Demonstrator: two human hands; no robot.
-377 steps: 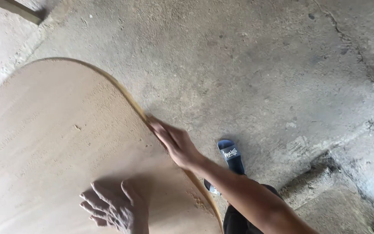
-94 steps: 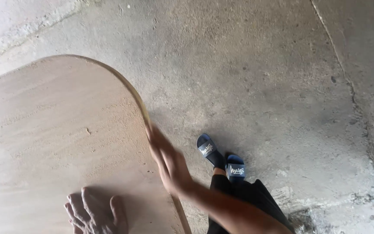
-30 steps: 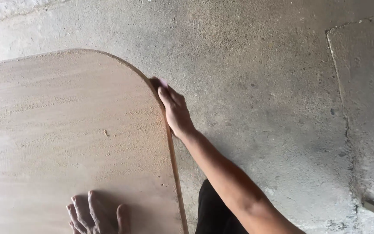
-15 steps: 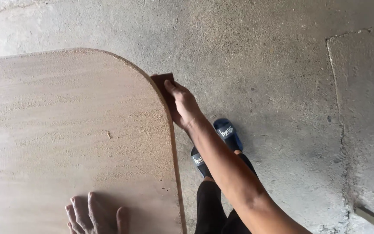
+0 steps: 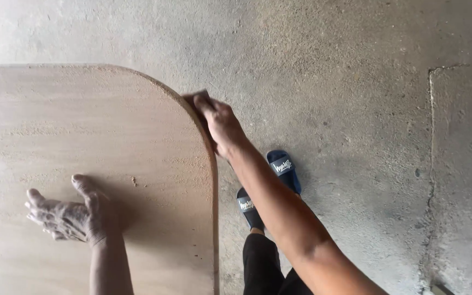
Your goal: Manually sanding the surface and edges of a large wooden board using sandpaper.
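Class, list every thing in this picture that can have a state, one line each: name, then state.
Board: lying flat, dusted with sawdust, corner rounded.
Sanding pad: pressed against the board's curved edge under the right hand.
Right hand: fingers shut on the sanding pad.
Left hand: open, palm resting on the board.
Sandals: worn, on the floor.
Floor: bare concrete, cracked.

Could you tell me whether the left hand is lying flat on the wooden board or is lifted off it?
Resting on it: the left hand lies on the board, fingers curled, not spread flat.
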